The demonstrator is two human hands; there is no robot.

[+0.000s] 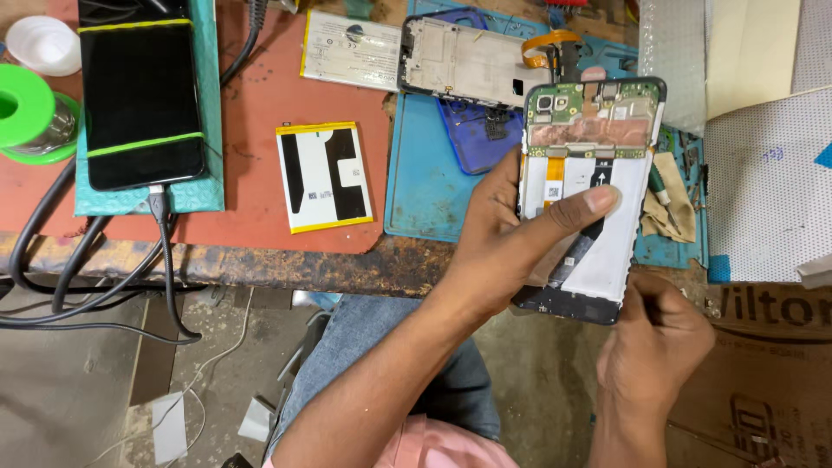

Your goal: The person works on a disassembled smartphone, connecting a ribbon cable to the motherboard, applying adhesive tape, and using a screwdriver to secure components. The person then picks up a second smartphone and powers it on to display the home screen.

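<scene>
Two hands: on opened phone (582, 186)
Left grip (507, 243): wrapped round phone, thumb on battery (598, 230)
Right grip (654, 342): closed, contents hidden, touching phone's bottom edge

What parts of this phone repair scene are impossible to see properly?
Head view:
- Opened black phone with white battery: left edge hidden by left hand.
- Whatever the right hand pinches: hidden by its curled fingers.
- Green solder spool: cut off by the left edge.
- Board parts on the opened phone: too small to tell.
</scene>
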